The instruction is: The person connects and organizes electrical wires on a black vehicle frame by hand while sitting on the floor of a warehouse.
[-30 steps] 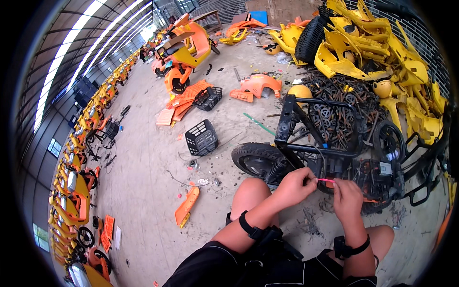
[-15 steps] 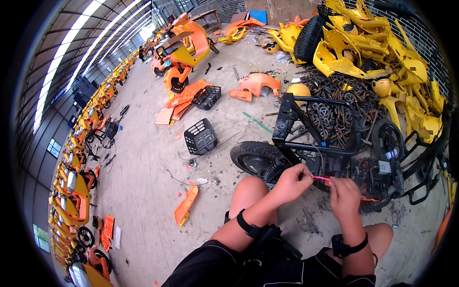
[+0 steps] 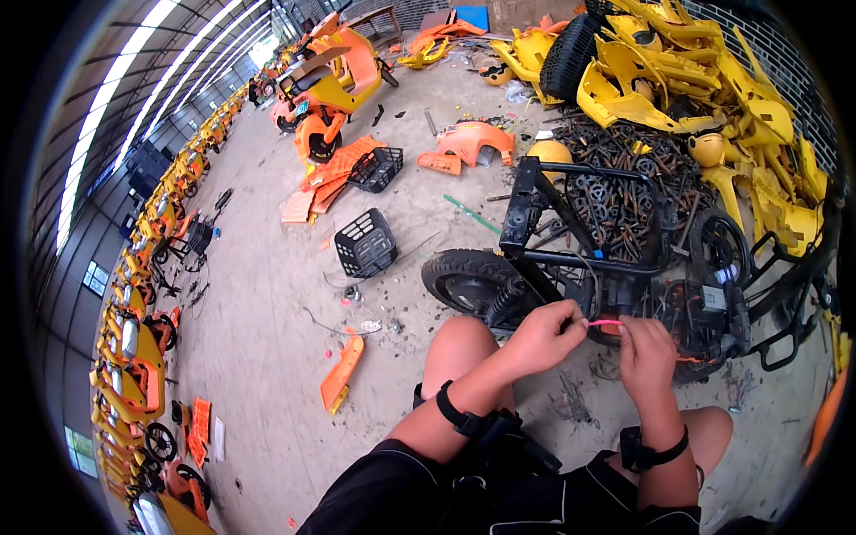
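A thin bright pink strip (image 3: 606, 322) stretches between my two hands; I cannot tell whether it is tape, tubing or wire. My left hand (image 3: 546, 339) pinches its left end between thumb and bent fingers. At the other end, the thumb and fingers of my right hand (image 3: 648, 357) close on it. Just beyond both hands lies a stripped black scooter frame (image 3: 593, 259), tipped over, with its wheel (image 3: 464, 283) to the left. Exposed electrical parts (image 3: 713, 299) sit on the frame's right side. My hands partly cover the near side of the frame.
Behind the frame lie a heap of rusty crank parts (image 3: 615, 174) and yellow body panels (image 3: 758, 134). Black baskets (image 3: 367, 242) and an orange panel (image 3: 337, 379) are on the floor to the left. An orange-yellow scooter (image 3: 343, 80) stands farther back; rows of scooters (image 3: 134, 357) line the left.
The view has shifted slightly, so the surroundings sit a little to the left. Both hands still hold the pink strip, now more level, and the right hand is raised slightly.
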Demonstrator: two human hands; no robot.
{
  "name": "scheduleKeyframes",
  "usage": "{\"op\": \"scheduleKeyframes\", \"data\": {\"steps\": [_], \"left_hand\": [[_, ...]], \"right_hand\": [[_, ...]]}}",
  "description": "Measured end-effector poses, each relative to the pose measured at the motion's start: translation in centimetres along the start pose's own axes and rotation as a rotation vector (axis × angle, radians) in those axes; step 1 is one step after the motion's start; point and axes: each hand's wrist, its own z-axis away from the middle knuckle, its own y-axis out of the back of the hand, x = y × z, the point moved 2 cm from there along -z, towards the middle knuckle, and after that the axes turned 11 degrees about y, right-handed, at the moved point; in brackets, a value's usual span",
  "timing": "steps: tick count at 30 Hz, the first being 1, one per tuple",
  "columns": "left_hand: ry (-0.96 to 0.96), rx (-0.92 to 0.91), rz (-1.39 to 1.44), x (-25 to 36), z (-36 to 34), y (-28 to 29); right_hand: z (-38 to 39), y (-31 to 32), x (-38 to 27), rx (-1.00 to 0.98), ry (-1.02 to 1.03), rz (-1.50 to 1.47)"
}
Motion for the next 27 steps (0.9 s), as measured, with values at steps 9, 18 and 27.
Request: {"op": "scheduleKeyframes", "data": {"steps": [9,18,27], "left_hand": [[0.103,-0.106,0.194,-0.8,-0.2,0.0],[0.372,-0.313,0.622,-1.3,-0.6,0.7],[0.435,-0.336,0.859,-1.4,-0.5,0.8]], "right_hand": [[-0.2,0.0,-0.1,0.051,0.060,-0.021],[-0.4,0.2,-0.3,0.058,0.123,-0.030],[-0.7,1.0,-0.7,0.061,0.290,0.090]]}}
